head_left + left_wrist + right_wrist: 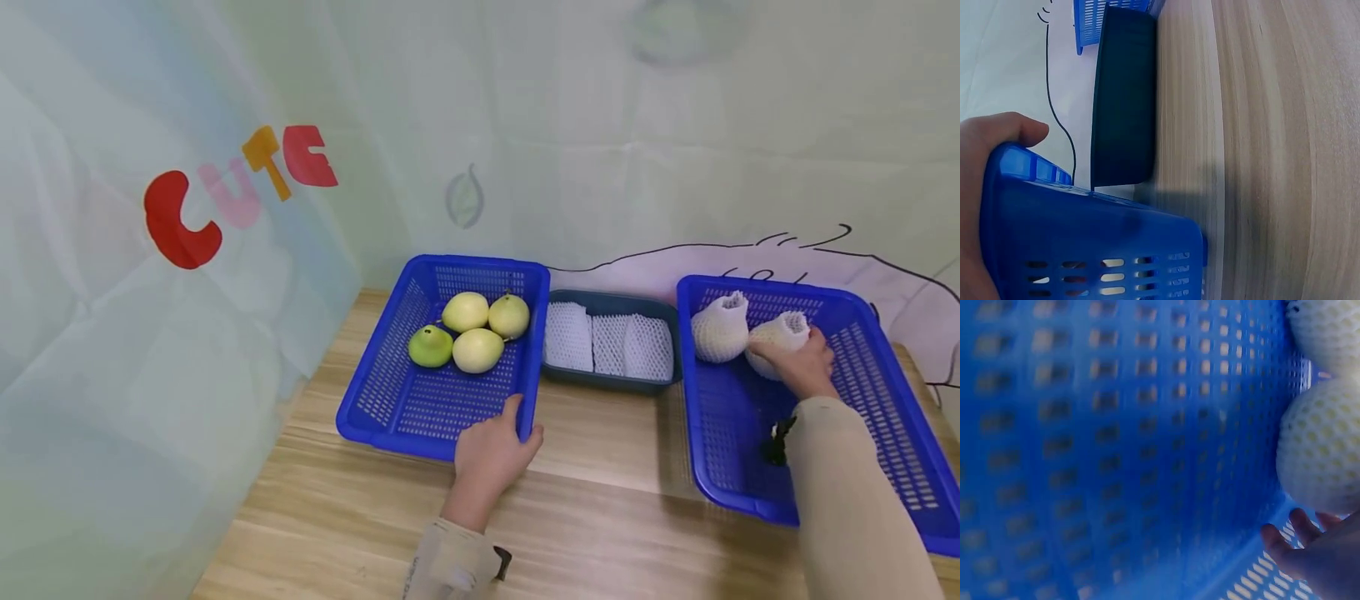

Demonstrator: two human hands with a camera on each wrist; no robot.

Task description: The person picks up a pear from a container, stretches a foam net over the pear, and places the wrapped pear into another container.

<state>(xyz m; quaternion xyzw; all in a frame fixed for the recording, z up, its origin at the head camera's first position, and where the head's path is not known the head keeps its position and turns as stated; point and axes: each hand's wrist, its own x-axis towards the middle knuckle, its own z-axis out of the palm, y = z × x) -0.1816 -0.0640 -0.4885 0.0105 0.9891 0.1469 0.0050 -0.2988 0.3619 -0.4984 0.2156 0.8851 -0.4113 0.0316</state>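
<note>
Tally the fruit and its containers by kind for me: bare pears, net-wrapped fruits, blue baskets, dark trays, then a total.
Bare pears: 4
Net-wrapped fruits: 2
Blue baskets: 2
Dark tray: 1
Total: 9

"CUTE" lettering (238, 210) on wall cloth (225, 333)

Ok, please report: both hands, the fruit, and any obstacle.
Left hand grips left basket at near right corner. Right hand at a netted fruit in right basket, grip unclear. Four bare pears in left basket. No obstacle seen.
</note>
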